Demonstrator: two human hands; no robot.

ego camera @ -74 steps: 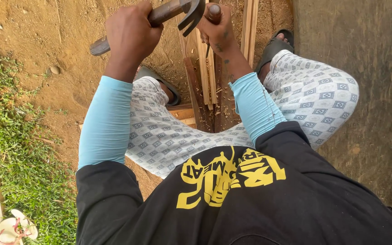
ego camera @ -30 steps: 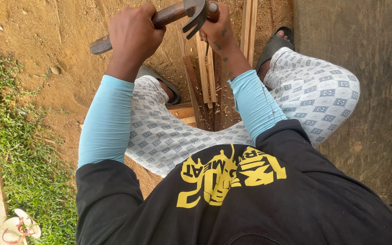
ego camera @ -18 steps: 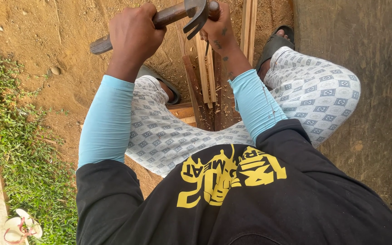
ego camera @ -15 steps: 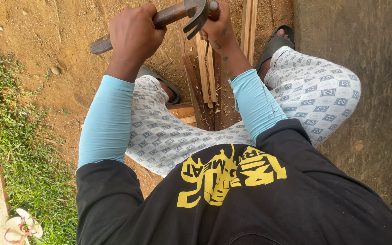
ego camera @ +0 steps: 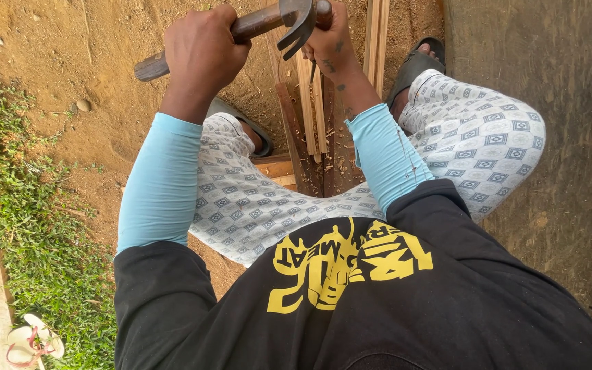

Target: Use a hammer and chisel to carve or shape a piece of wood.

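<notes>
left hand grip closed around hammer, right hand grip holding chisel

Claw hammer head slightly higher than 2.5 s ago; right hand nudged up.

1 head view, looking almost straight down my own front.
I see my chest and knees close in the lower frame, both forearms reaching toward the top edge, where the hammer is partly cut off; bare ground lies farther below, grass along the left edge.
</notes>
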